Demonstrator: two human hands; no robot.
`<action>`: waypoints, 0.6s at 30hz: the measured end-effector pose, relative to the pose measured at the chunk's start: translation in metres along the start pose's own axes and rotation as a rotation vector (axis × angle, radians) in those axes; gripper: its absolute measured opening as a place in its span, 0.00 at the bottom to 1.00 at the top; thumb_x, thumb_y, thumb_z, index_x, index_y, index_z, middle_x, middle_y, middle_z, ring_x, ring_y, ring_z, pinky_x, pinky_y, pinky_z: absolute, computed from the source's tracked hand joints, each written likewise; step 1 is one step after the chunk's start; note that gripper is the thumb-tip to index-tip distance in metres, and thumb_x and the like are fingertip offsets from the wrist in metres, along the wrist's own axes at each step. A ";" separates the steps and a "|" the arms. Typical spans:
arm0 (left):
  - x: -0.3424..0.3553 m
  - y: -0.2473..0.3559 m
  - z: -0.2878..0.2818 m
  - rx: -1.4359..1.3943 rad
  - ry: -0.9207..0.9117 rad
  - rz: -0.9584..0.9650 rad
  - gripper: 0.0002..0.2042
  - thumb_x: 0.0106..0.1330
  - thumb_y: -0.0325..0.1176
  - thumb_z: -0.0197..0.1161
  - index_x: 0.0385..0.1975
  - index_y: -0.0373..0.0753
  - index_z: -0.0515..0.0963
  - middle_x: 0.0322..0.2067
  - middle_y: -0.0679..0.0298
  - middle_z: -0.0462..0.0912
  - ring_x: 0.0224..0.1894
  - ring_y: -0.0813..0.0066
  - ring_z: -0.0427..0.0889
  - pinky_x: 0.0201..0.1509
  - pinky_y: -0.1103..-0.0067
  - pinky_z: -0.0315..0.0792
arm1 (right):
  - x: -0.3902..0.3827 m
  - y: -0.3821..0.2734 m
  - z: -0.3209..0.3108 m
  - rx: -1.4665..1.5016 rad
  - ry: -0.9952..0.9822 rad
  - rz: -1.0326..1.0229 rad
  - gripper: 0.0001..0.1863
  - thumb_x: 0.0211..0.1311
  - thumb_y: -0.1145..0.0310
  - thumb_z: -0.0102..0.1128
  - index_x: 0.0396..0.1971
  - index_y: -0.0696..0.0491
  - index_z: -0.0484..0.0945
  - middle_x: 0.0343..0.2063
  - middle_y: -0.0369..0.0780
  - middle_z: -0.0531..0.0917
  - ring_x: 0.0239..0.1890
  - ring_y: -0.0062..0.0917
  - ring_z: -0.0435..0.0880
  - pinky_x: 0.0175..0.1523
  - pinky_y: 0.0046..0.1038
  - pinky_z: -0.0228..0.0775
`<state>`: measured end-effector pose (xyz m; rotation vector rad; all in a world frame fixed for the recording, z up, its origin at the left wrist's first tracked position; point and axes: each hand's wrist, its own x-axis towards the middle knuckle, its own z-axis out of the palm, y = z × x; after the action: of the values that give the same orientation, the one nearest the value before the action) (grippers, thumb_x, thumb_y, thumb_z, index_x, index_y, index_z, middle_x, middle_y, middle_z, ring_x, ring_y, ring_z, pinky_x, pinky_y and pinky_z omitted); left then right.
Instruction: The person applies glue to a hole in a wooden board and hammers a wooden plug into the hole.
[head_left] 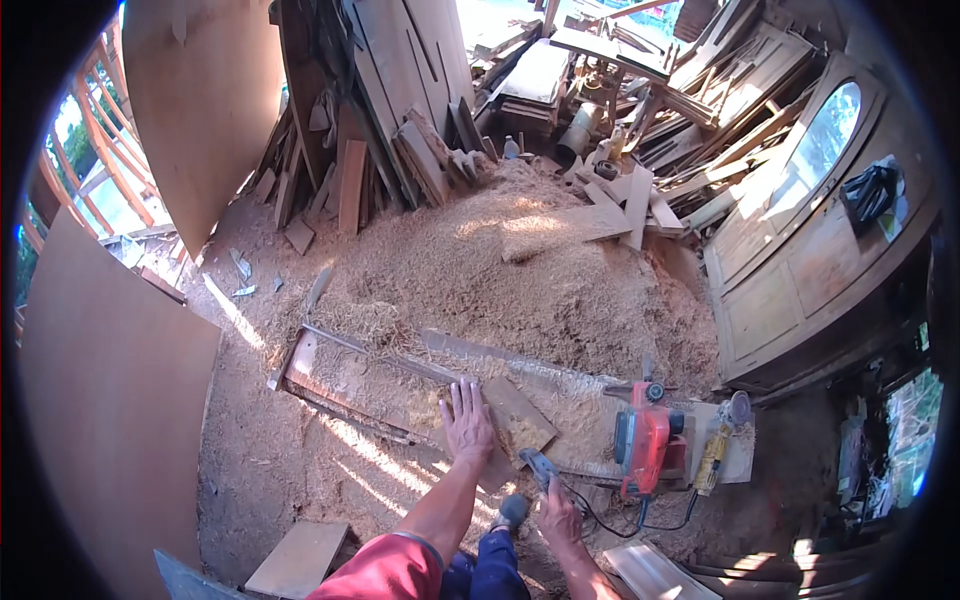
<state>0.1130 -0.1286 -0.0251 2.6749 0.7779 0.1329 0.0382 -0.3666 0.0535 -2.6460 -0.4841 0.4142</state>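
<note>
Head view: the left hand (467, 420) lay spread flat on a sawdust-strewn wooden board (515, 412); the right hand (556, 512) gripped a grey tool (538, 466), its body partly hidden.

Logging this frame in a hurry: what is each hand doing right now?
Left hand: open, fingers spread, pressed flat on the wooden board.
Right hand: closed around a grey-handled tool.

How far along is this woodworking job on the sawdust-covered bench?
Done: heaps of shavings show much planing. In hand: the left hand presses flat on a small board, and the right hand grips a grey tool beside it. Left: the red planer sits idle; how much remains can't be told.
</note>
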 end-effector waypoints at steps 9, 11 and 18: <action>0.003 -0.001 -0.001 0.022 0.034 0.011 0.28 0.79 0.42 0.42 0.75 0.39 0.58 0.78 0.58 0.52 0.81 0.59 0.45 0.81 0.53 0.34 | 0.022 0.002 0.000 0.101 0.116 -0.063 0.28 0.71 0.66 0.55 0.67 0.62 0.64 0.44 0.59 0.84 0.41 0.56 0.85 0.44 0.49 0.79; 0.000 -0.001 -0.002 0.013 0.018 0.004 0.28 0.79 0.43 0.42 0.75 0.39 0.58 0.78 0.58 0.52 0.81 0.59 0.45 0.81 0.53 0.34 | 0.026 -0.001 0.004 0.119 0.150 -0.057 0.28 0.71 0.66 0.55 0.67 0.61 0.64 0.44 0.59 0.84 0.40 0.56 0.85 0.43 0.49 0.79; -0.002 -0.002 0.007 0.005 -0.022 -0.011 0.27 0.79 0.42 0.40 0.75 0.40 0.58 0.78 0.59 0.53 0.81 0.59 0.44 0.81 0.54 0.34 | 0.049 -0.016 0.008 0.117 0.064 -0.073 0.32 0.70 0.65 0.56 0.71 0.54 0.61 0.40 0.57 0.84 0.36 0.55 0.84 0.40 0.51 0.77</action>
<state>0.1116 -0.1300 -0.0324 2.6723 0.7866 0.0992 0.0746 -0.3309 0.0431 -2.5127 -0.5185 0.3239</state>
